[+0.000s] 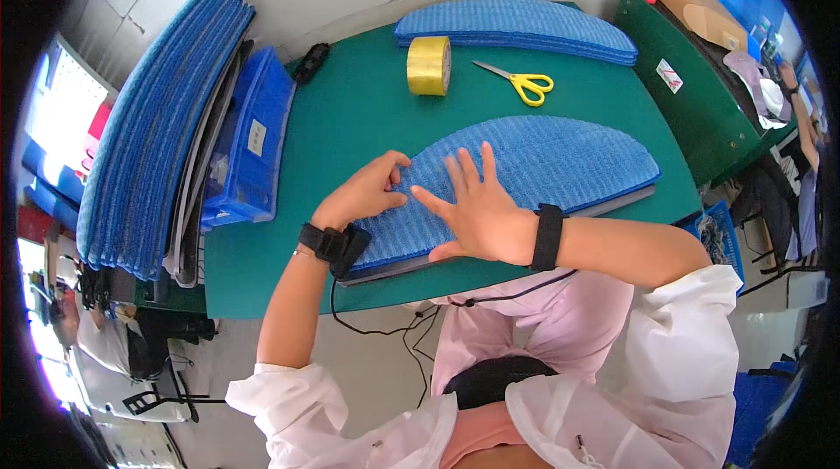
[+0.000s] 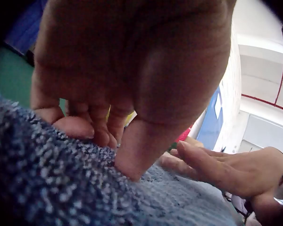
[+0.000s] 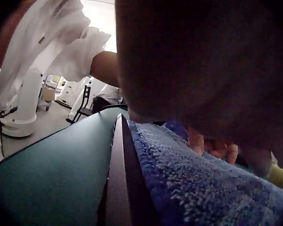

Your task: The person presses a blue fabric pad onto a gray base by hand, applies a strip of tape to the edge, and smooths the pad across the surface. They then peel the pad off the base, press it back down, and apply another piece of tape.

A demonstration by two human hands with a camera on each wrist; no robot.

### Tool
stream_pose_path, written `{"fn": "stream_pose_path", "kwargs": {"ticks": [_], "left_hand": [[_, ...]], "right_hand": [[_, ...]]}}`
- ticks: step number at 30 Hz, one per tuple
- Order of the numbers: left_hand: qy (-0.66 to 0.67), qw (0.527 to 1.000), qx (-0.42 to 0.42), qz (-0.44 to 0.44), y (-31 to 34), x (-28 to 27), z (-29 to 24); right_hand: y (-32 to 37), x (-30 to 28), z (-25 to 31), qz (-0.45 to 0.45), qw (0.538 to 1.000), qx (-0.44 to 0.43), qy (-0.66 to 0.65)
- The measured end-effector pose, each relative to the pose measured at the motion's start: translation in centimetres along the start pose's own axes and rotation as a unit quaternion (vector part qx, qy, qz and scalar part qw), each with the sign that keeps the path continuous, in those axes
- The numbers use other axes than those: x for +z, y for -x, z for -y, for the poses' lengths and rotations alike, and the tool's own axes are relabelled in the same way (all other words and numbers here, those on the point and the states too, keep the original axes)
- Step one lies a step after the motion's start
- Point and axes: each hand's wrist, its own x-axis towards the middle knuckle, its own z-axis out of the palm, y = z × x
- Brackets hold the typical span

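Note:
A half-moon blue textured fabric pad [image 1: 534, 154] lies over a grey flat piece [image 1: 626, 204] on the green table. My left hand [image 1: 363, 193] rests at the pad's left curved edge, fingers bent and thumb apart from them. The left wrist view shows that thumb [image 2: 144, 146] touching the pile, fingertips close over the surface. Over the pad's middle my right hand [image 1: 481, 215] is spread, palm down, its thumb near the front edge. In the right wrist view, the pad's bound edge [image 3: 151, 174] runs beside the grey piece [image 3: 118, 174].
Yellow tape [image 1: 429, 66] and yellow-handled scissors [image 1: 529, 87] lie behind the pad. More blue pads [image 1: 516, 27] are stacked at the back. At left, a tall stack of pads [image 1: 157, 128] stands beside a blue bin [image 1: 254, 136]. A green panel [image 1: 691, 88] bounds the right side.

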Motion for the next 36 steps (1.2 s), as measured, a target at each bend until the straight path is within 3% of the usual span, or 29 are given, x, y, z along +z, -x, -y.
{"fn": "stream_pose_path", "kwargs": {"ticks": [10,16,25,30,36], "left_hand": [[-0.035,0.999,0.000,0.009,-0.1,0.0,-0.4],[-0.030,0.999,-0.006,0.012,0.0,-0.1,-0.2],[-0.020,1.000,-0.006,0.010,0.0,-0.1,-0.3],[-0.027,1.000,-0.004,0.012,-0.1,-0.1,-0.2],[-0.036,0.999,0.005,-0.001,-0.1,0.1,-0.4]], "right_hand": [[-0.5,0.8,-0.6,0.053,0.998,-0.045,0.006],[0.6,1.1,-1.9,-0.041,0.998,-0.028,-0.027],[0.1,1.1,-0.7,0.049,0.999,-0.018,-0.001],[0.6,1.4,-1.6,-0.023,0.998,-0.024,-0.049],[1.3,0.1,-1.8,-0.027,0.999,-0.003,-0.040]]}}
